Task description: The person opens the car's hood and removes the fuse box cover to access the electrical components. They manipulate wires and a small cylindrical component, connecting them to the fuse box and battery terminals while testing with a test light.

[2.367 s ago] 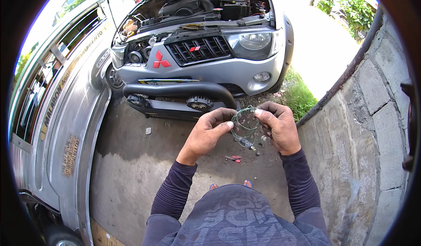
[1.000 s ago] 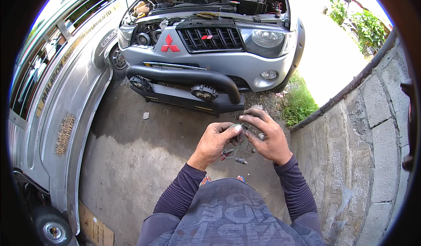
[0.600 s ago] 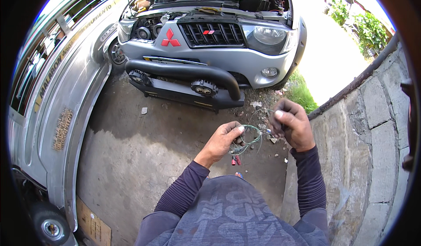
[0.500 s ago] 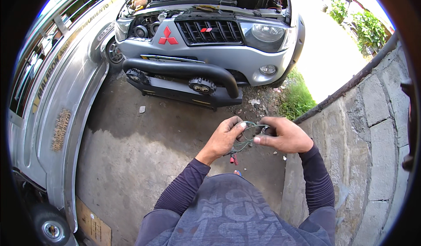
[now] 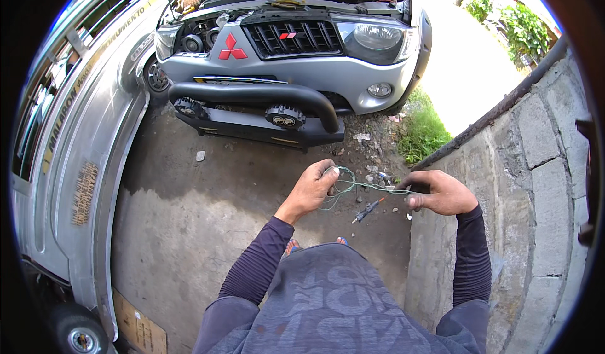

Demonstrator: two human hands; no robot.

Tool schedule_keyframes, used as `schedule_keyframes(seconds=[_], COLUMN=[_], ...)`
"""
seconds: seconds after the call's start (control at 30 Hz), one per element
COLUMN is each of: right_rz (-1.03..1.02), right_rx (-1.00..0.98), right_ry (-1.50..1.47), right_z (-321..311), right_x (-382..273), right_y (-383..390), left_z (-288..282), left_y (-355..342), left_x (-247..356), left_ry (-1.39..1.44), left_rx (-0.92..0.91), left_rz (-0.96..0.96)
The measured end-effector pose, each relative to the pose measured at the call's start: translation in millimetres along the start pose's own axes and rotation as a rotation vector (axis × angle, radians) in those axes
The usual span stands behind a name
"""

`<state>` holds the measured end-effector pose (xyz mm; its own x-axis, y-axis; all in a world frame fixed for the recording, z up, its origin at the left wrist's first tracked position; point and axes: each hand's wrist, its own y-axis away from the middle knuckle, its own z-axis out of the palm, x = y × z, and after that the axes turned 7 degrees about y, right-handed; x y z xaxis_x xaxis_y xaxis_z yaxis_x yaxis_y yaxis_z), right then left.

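A thin green wire point(image 5: 367, 185) stretches between my hands in front of me, with loose loops at its left end. My left hand point(image 5: 313, 189) is closed on the looped end, thumb pressed against the fingers. My right hand point(image 5: 444, 193) pinches the other end, its fingertips partly in shadow. Just below the wire, between the hands, is a slim dark pen-shaped tool point(image 5: 367, 211) with an orange tip. Whether it hangs from the wire or lies on the ground I cannot tell.
Ahead stands a silver vehicle point(image 5: 372, 70) with its hood up and a black tubular bumper bar point(image 5: 252, 95). A long silver vehicle point(image 5: 82, 165) lines the left. At right runs a concrete block wall point(image 5: 542, 196); flattened cardboard point(image 5: 140, 325) lies lower left.
My right hand has moved right, away from the left, drawing the bunched wire out between them. The dark tool has come into view; a red piece that hung below my left hand no longer shows.
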<state>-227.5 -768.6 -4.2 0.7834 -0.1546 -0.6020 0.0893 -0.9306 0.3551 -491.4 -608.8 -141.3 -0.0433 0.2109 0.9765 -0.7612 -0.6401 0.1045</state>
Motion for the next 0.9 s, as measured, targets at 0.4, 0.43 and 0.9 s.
schedule_keyframes(seconds=[0.4, 0.43, 0.9], right_rz=[-0.160, -0.140, -0.212], right_rx=[0.459, 0.456, 0.439], right_ry=[-0.393, -0.711, 0.152], right_z=[72.0, 65.9, 47.7], right_x=[-39.2, -32.2, -22.3], right_y=[-64.6, -57.9, -21.2], left_z=[-4.4, -8.1, -9.0], left_y=[8.0, 9.0, 22.7], left_x=[-10.4, -17.0, -22.6], left_ry=[0.042, 0.030, -0.085], left_rx=[-0.046, -0.027, 0.012], left_rz=[0.042, 0.027, 0.003])
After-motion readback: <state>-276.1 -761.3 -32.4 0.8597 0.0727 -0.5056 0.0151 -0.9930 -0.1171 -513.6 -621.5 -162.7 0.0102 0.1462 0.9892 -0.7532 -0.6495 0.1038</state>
